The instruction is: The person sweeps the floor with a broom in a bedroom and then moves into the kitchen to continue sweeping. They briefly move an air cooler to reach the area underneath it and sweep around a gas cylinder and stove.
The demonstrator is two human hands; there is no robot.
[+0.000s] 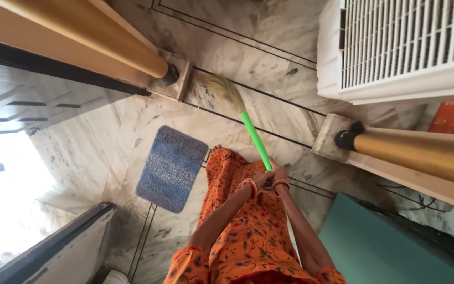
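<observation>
The broom's bristles [226,90] are blurred. The left hand [262,180] and right hand [279,174] overlap, hiding the top of the green handle [256,139]. The white cooler [400,47] and teal panel [384,247] are cut off by the frame edges.

The person wears a bright orange garment [248,236] printed all over with small dark leaves and red and yellow flowers. It hangs long down the front, its cloth falling in folds. The sleeves are short, ending above the elbow, each finished with a gathered cuff in the same print; the left sleeve [187,263] and the right sleeve [329,274] show at the lower edge. On the left wrist sits a red and gold bangle [249,184]; the right wrist carries a similar bangle [280,184] in red and orange.
</observation>
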